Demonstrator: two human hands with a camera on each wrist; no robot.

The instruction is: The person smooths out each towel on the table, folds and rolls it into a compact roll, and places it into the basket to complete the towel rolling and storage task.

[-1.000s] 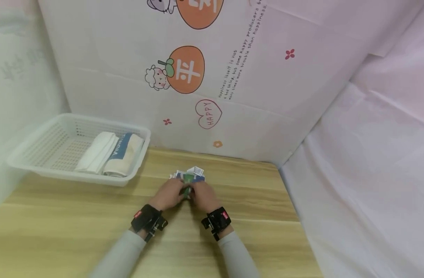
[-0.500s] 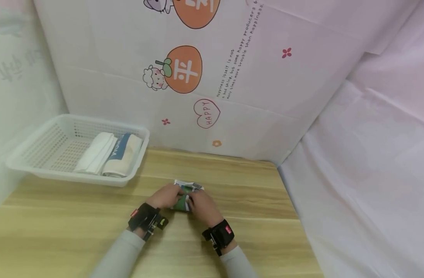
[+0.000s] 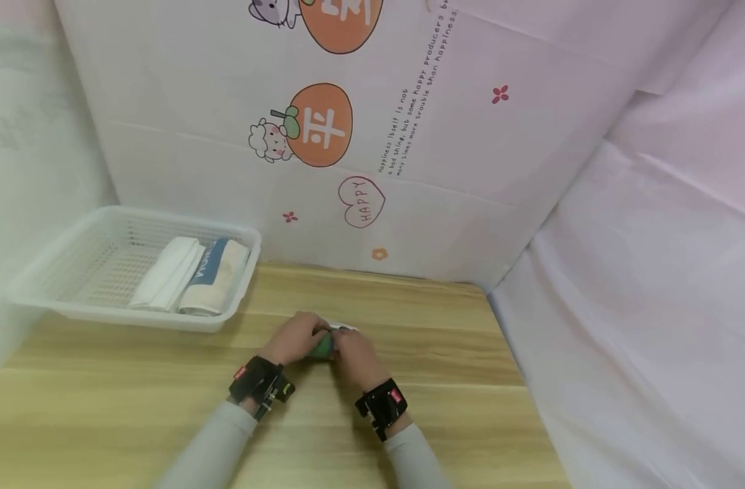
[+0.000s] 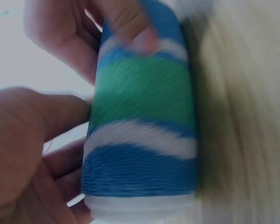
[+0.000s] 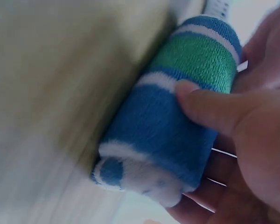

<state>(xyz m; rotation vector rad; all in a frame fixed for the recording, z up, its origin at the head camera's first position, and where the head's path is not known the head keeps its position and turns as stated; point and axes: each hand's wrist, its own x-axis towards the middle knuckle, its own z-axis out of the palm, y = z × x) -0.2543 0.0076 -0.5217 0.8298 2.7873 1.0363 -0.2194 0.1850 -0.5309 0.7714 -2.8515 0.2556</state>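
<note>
A striped towel [image 3: 322,348] in blue, green and white is rolled into a short thick cylinder, held low over the table between both hands. My left hand [image 3: 297,337] grips its left end in the head view. In the left wrist view the left thumb lies along the roll's edge, with fingers behind the towel [image 4: 142,95]. From the other side my right hand [image 3: 356,360] holds the roll. Its thumb presses on the towel [image 5: 172,114] in the right wrist view, and its fingers curl beneath. Folded layers show at the roll's lower end there.
A white plastic basket [image 3: 26,292] stands at the back left of the wooden table [image 3: 439,380]. Inside it lie a folded white towel [image 3: 167,272] and a rolled beige towel with a blue band [image 3: 216,278]. Printed white cloth walls [image 3: 433,238] enclose the back and sides.
The towel has turned in the hands, and its white label, which stuck up at the far side, no longer shows clearly. The left hand has moved slightly away from the body.
</note>
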